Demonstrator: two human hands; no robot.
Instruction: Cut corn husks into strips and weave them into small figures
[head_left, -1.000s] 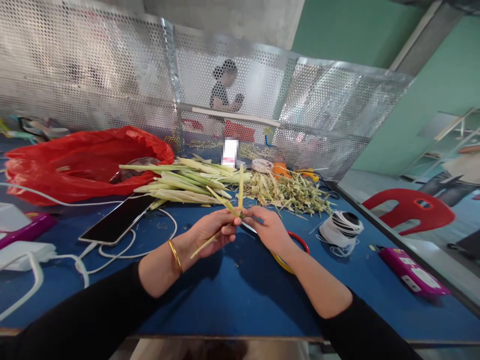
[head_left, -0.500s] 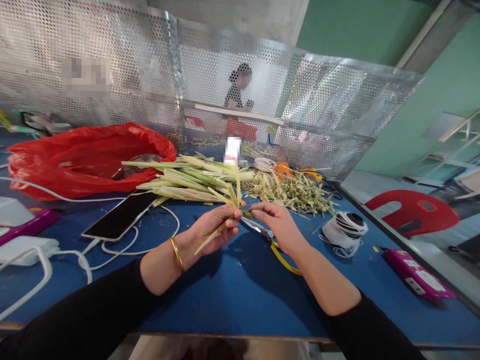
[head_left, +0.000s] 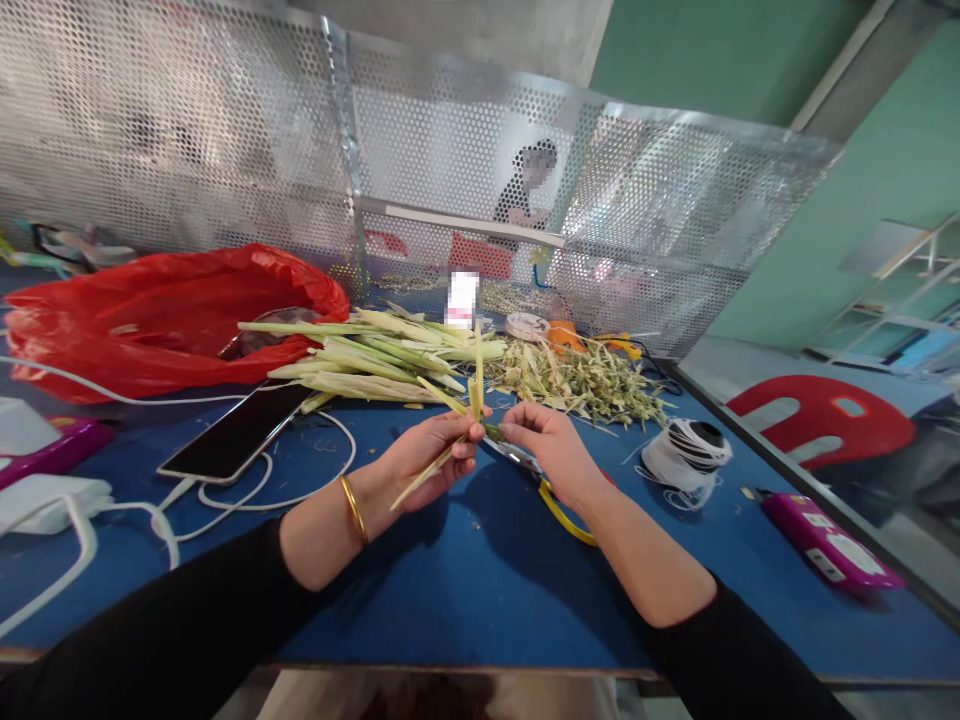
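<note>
In the head view, my left hand [head_left: 435, 455] is closed on a small bundle of pale yellow-green leaf strips [head_left: 477, 385]. Some strips stick up from it, and one long end points down toward me. My right hand [head_left: 551, 445] pinches the darker green end of the same bundle just to the right. Beneath that hand, on the table, lie scissors [head_left: 562, 515] with a yellow handle; part of them is covered by the hand and forearm. A pile of long pale green leaves [head_left: 367, 362] lies just beyond my hands, beside a heap of small dried woven pieces [head_left: 592, 385].
On the blue table [head_left: 450, 610], a red plastic bag [head_left: 150, 330], a phone [head_left: 236, 435] and white cables lie left. A white thread spool [head_left: 686, 455] and a purple box [head_left: 829, 540] sit right. A perforated metal screen [head_left: 450, 130] rises behind; a person [head_left: 517, 200] is beyond it.
My hands keep nearly the same hold on the leaf strips, with only slight finger movement. The person behind the screen has shifted right. My view has moved slightly.
</note>
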